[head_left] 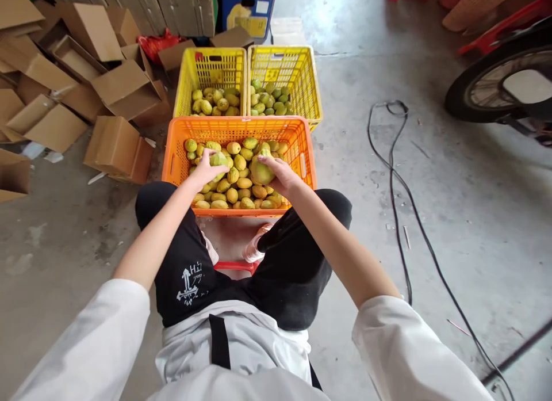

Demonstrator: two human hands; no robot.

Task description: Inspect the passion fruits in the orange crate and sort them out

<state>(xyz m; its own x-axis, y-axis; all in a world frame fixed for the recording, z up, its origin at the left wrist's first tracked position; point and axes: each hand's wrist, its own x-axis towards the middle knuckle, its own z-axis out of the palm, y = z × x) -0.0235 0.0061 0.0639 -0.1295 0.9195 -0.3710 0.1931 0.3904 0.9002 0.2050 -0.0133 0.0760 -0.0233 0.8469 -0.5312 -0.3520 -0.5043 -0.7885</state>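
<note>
An orange plastic crate [239, 212] stands in front of my knees, filled with yellow and green papayas [244, 183]. Over its left half, my left hand [207, 170] is closed around a green papaya [221, 160]. To the right of it, my right hand [282, 174] grips a larger yellow-green papaya [261, 170], thumb on top. Both held fruits are just above the others in the crate, apart from each other. My palms hide part of each fruit.
Behind stand two yellow crates, the left one [177, 96] with yellowish fruit, the right one [318, 96] with greener fruit. Opened cardboard boxes [125, 90] pile up at the left. A black cable [414, 199] lies on the floor at right, near a motorcycle wheel [483, 90].
</note>
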